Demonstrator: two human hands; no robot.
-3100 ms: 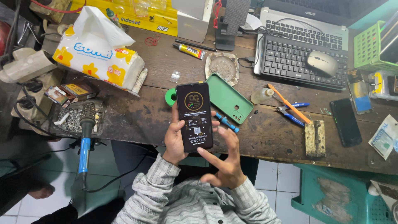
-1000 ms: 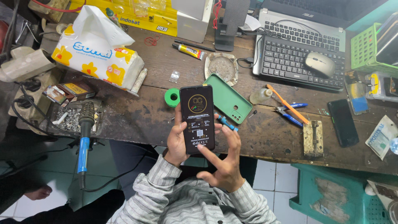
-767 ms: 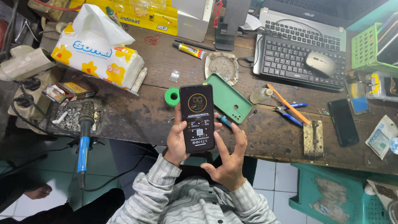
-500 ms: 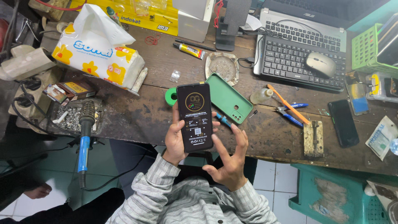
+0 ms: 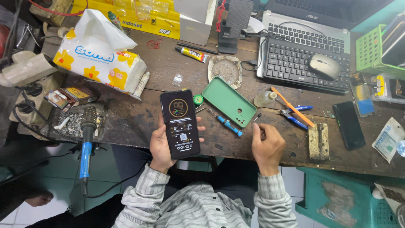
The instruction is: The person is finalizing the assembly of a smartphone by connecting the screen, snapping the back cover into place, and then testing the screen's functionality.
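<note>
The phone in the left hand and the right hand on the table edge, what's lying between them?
In the head view, a small blue-handled screwdriver lies on the bare wooden table between the phone and the right hand.

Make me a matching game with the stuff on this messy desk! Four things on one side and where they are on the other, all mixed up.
Things:
1. black phone
2. green phone case
3. grey mouse
4. blue-handled soldering iron

Places:
A. on top of the black keyboard
B. in the left hand
C. on a stand at the table's left edge
D. flat on the table beside the blue screwdriver

Pairs: 1-B, 2-D, 3-A, 4-C
</note>
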